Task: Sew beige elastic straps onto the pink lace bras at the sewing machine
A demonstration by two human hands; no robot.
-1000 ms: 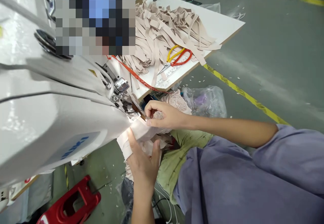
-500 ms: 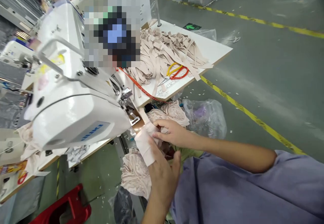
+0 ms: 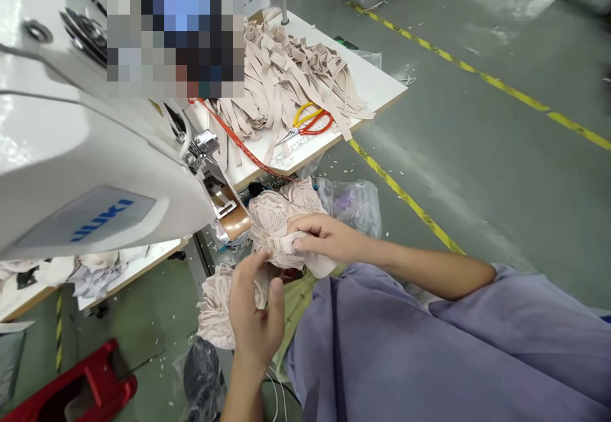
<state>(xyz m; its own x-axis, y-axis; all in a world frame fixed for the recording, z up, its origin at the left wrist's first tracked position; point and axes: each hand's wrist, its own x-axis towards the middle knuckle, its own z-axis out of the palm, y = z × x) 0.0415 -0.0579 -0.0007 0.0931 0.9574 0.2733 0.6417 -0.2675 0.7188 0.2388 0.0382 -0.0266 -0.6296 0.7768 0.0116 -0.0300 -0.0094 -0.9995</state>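
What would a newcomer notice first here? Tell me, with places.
The big white sewing machine marked JUKI fills the left side. On the white table at upper centre, a heap of beige strips lies with red-and-yellow scissors at its edge. Below, the right hand pinches pale cloth.

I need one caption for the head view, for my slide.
Right hand pinching pale fabric near a white sewing machine, left hand half open close by.

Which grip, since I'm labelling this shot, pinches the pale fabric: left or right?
The right grip, its thumb and fingers closed on the pale fabric. The left grip is open, its thumb apart from its fingers.
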